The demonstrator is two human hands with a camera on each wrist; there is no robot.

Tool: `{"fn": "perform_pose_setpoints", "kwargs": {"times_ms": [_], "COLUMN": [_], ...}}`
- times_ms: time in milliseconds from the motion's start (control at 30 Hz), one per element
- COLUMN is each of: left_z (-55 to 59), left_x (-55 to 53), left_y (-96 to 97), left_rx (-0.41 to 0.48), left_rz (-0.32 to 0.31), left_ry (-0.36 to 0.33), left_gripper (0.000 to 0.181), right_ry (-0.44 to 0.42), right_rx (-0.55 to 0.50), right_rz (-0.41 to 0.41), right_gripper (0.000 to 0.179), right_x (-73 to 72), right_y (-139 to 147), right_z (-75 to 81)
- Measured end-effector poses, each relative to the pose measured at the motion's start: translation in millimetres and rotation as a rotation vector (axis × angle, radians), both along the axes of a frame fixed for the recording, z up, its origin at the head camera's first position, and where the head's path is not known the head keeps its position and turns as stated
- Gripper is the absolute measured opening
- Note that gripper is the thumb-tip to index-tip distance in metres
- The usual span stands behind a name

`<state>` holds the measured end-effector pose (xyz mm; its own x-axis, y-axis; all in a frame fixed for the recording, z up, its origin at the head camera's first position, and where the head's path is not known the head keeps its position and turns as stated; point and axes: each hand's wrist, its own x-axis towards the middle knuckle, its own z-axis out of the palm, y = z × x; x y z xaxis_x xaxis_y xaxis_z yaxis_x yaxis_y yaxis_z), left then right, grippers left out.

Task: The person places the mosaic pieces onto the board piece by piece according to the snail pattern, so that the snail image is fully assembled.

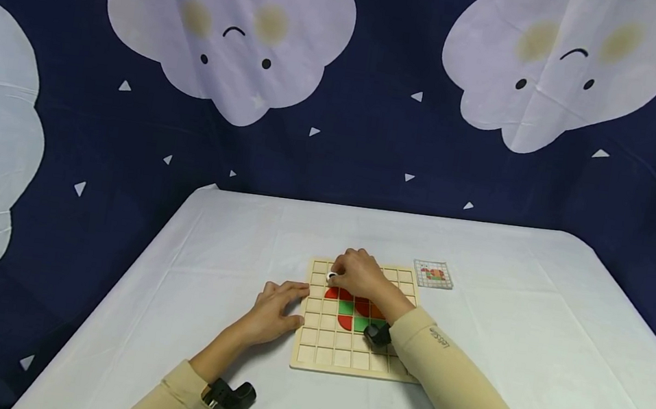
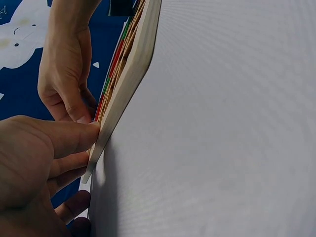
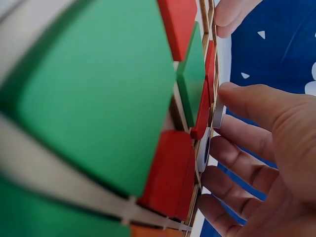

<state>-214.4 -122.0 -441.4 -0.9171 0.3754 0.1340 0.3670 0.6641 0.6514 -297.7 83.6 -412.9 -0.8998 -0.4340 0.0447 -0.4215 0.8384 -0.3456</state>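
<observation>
A wooden grid board [image 1: 323,356] lies on the white table with red and green tiles, among them a green square [image 1: 346,308], in its middle cells. My right hand [image 1: 363,276] reaches over the board's upper part. Its thumb and index finger pinch a small pale tile [image 3: 218,114], seen nearly edge-on at the board's face. Beside it sits a white eye tile [image 3: 204,150]; a white tile with a dark mark [image 1: 331,276] shows at these fingertips in the head view. My left hand [image 1: 273,311] touches the board's left edge with extended fingers and thumb.
A small picture card [image 1: 433,274] with a gridded red and green design lies at the board's upper right. White cloth covers the table [image 1: 222,253]. Behind it hangs a dark blue curtain [image 1: 365,161] with clouds and triangles.
</observation>
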Motion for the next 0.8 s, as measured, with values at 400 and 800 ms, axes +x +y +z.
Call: {"fn": "perform_pose_setpoints", "kwargs": {"times_ms": [400, 800], "left_z": [0.9, 2.7], "left_x": [0.0, -1.3], "left_y": [1.1, 0.9], "left_rx": [0.002, -0.001], "left_rz": [0.005, -0.004], "left_ry": [-0.02, -0.005], "left_gripper": [0.051, 0.05], "right_ry": [0.013, 0.018], "right_rx": [0.014, -0.115], "right_rz": [0.019, 0.036], "right_gripper": [0.02, 0.029], "right_x": [0.8, 13.9], "right_y": [1.5, 22.1], "right_z": [-0.3, 19.4]}}
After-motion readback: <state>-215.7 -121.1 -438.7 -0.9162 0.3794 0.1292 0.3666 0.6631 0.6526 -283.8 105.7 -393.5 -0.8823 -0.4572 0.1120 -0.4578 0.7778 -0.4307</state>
